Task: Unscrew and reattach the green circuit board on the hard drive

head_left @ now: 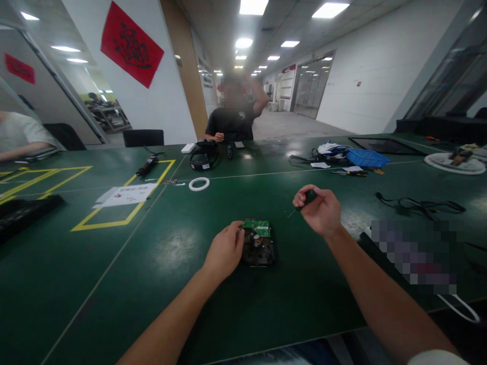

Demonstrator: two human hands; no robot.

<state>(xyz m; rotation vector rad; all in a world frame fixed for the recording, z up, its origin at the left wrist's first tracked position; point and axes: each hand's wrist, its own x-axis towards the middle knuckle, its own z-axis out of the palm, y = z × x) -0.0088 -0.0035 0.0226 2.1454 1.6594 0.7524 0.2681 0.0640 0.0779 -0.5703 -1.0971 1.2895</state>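
A hard drive (258, 252) lies on the green table, its dark underside up and a green circuit board at its far end. My left hand (225, 249) grips the drive's left edge with bent fingers, which partly hide that side. Raised to the right of the drive, my right hand (320, 210) is closed around a screwdriver (310, 196) with a dark handle. The thin shaft points down and left, and its tip is apart from the drive.
A white tape roll (199, 184) and paper sheet (125, 195) lie left, near yellow tape outlines. A blue tray (368, 158), pliers (352, 173), black cable (418, 204) and a blurred-out item (418, 258) lie right. A person (234, 119) sits opposite; another person's sleeve shows far left.
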